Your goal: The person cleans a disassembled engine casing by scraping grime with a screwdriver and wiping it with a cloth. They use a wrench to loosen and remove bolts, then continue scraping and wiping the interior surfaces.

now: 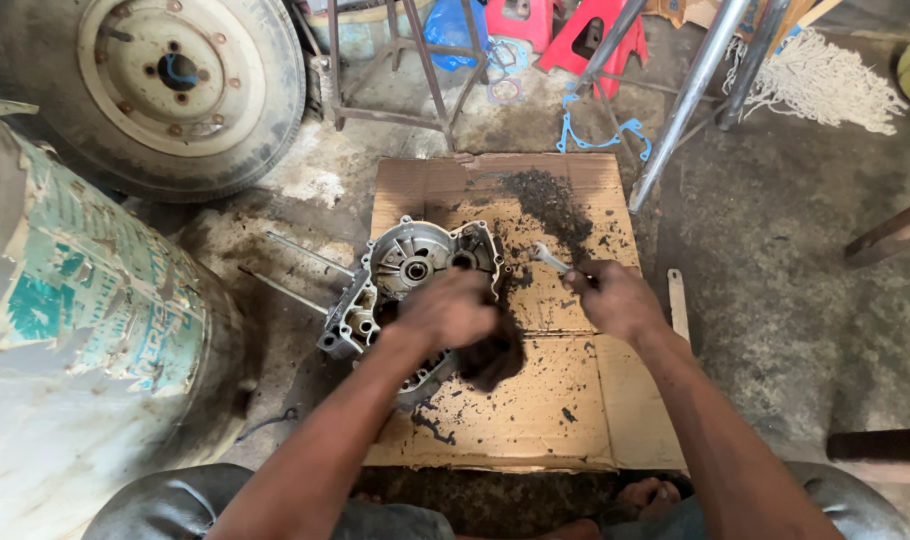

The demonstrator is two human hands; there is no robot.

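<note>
A grey metal engine crankcase (415, 262) with long studs lies on a sheet of cardboard (555, 400) on the floor. My left hand (450, 310) is over the case, closed on a dark oily rag (493, 355) that hangs over its lower right part. My right hand (615, 297) holds a small metal wrench (549, 258) just right of the case, its jaw pointing up-left. Black grime (550, 205) is scattered over the cardboard behind the case.
A worn tyre on a pale rim (170, 80) leans at the top left. A large drum with peeling paint (75, 330) fills the left. A metal stool frame (395, 60), red plastic stools (595, 35), chrome tubes (690, 95), a blue gasket (600, 135) and a pale rope bundle (825, 85) lie behind.
</note>
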